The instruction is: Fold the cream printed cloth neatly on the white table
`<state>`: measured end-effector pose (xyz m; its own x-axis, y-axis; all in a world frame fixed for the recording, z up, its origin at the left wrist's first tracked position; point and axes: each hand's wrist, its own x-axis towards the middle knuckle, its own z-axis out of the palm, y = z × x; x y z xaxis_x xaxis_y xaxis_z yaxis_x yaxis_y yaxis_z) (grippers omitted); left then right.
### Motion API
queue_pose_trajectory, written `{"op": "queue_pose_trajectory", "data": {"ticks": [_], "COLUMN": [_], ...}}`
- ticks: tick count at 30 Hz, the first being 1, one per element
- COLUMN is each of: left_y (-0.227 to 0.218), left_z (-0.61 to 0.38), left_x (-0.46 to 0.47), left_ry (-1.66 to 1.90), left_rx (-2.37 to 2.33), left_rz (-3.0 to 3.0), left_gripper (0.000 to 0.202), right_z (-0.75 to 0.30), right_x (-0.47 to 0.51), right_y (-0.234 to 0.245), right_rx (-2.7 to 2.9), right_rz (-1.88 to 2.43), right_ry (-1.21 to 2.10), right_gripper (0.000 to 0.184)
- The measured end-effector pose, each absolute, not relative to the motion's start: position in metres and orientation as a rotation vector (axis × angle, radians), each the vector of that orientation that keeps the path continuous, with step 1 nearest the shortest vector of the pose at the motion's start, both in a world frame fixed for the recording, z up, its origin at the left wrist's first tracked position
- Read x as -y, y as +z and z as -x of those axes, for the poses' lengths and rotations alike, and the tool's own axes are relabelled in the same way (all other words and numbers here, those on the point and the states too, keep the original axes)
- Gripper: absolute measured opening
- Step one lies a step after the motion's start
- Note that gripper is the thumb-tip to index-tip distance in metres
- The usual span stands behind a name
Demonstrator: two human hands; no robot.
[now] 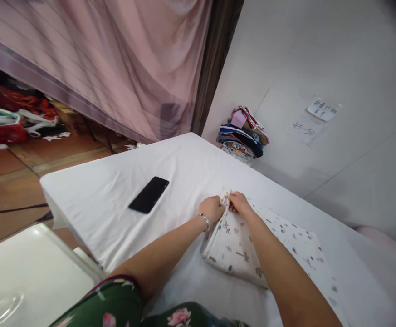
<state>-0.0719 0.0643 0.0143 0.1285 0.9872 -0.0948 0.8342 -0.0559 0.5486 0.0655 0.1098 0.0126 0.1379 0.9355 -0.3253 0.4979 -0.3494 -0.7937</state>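
Note:
A white cloth with small floral prints (286, 240) lies folded on the white-covered table (99, 200). My left hand (212, 209), with a bracelet at the wrist, is closed in a pinch on the cloth's far corner. My right hand (239, 202) pinches the same corner from the other side, fingertips almost meeting the left hand's. Both forearms stretch over the folded cloth.
A black phone (149, 194) lies on the table left of my hands. A pile of folded clothes (242, 134) sits by the white wall at the table's far end. A pink curtain (116, 59) hangs behind; a white tray-like surface (24, 272) is at lower left.

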Motion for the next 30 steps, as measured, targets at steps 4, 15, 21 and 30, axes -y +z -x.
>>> {"op": "queue_pose_trajectory", "data": {"ticks": [4, 15, 21, 30], "left_y": [0.014, 0.010, 0.004, 0.005], "left_z": [0.069, 0.057, 0.062, 0.063], "left_x": [-0.073, -0.096, -0.093, -0.093], "left_ry": [0.363, 0.426, 0.443, 0.491], "left_rx": [-1.717, -1.758, -1.746, -1.696], "left_rz": [-1.934, -1.871, -1.843, -1.799], "left_gripper": [0.025, 0.026, 0.023, 0.025], "right_z": [-0.068, -0.065, -0.059, -0.055], "right_x": [-0.111, -0.112, -0.121, -0.113], "right_y": [0.007, 0.013, 0.012, 0.026], "right_rx": [1.381, 1.435, 1.490, 1.393], "right_rz": [1.924, 1.975, 2.058, 1.972], "right_ry": [1.117, 1.046, 1.078, 1.222], "right_gripper": [0.010, 0.010, 0.013, 0.019]}}
